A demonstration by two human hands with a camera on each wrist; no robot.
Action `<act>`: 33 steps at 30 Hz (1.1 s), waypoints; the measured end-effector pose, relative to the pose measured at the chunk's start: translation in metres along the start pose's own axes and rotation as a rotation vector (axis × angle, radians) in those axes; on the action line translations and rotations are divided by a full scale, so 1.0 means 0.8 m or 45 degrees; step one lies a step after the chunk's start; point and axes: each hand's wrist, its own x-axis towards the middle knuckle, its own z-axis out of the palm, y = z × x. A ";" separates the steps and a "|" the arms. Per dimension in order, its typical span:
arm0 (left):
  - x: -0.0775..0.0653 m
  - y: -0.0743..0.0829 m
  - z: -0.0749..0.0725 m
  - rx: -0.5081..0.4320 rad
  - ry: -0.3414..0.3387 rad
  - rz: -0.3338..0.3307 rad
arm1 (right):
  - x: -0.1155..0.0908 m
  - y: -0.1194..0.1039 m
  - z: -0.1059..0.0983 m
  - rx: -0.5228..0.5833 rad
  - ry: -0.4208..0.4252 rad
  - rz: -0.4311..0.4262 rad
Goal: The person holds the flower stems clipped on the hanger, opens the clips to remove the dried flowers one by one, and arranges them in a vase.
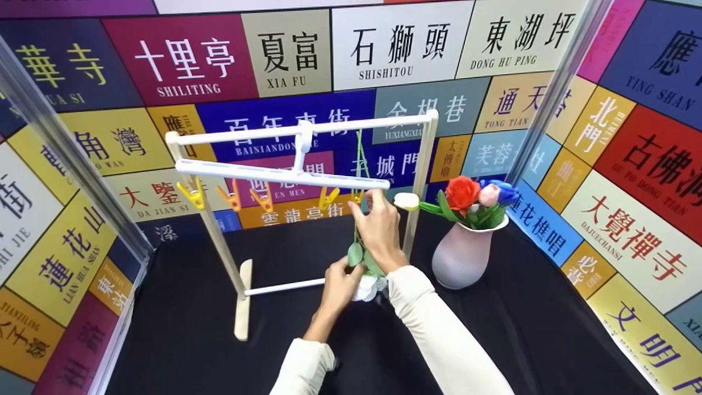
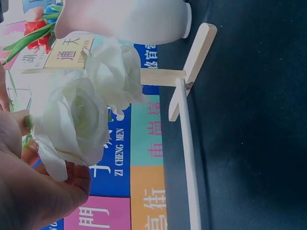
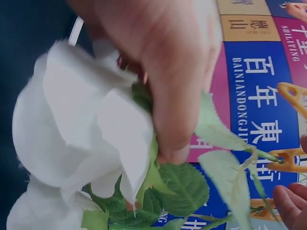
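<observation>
At the left, a pale wooden rectangular frame [image 1: 247,131] stands on a counter covered in black cloth [image 1: 186,318]. A white plastic bar-shaped hanger [image 1: 247,171] hooks over its top rail, the bar tilted down to the right. Along the bar, left to right, hang a yellow plastic clip [image 1: 196,198], two orange plastic clips [image 1: 233,200] and a second yellow clip [image 1: 327,198].

Further right, the left hand [image 1: 341,282] is low, its fingers grasping white artificial roses with green stems [image 2: 72,120] just behind the blooms. The roses are upside down below the bar's right part, blooms near the counter, stems rising past the bar.

Above it, the right hand [image 1: 379,227] is at the bar's right end, thumb and fingers around a clip beside the stems; whether they squeeze it, I cannot tell.

Right of the frame, a pinkish-white rounded vase [image 1: 463,258] stands upright, holding a red artificial rose [image 1: 462,193], a blue flower [image 1: 504,192] and a pale pink bud [image 1: 492,196].
</observation>
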 end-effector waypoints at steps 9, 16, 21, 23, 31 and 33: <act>-0.003 0.000 0.000 -0.002 -0.032 0.013 | 0.002 -0.001 0.012 -0.027 0.132 -0.022; -0.002 0.001 -0.002 -0.007 -0.025 0.012 | 0.002 -0.009 0.020 -0.061 0.157 0.032; -0.004 0.001 -0.002 -0.003 -0.039 -0.017 | 0.000 -0.013 0.026 -0.026 0.175 0.087; -0.005 0.001 -0.002 -0.010 -0.046 -0.023 | -0.001 -0.015 0.029 -0.010 0.197 0.103; -0.010 -0.007 -0.003 -0.050 -0.080 -0.009 | -0.004 -0.015 0.034 0.042 0.269 0.101; -0.012 -0.010 -0.004 -0.066 -0.093 -0.002 | -0.003 -0.015 0.034 0.055 0.276 0.084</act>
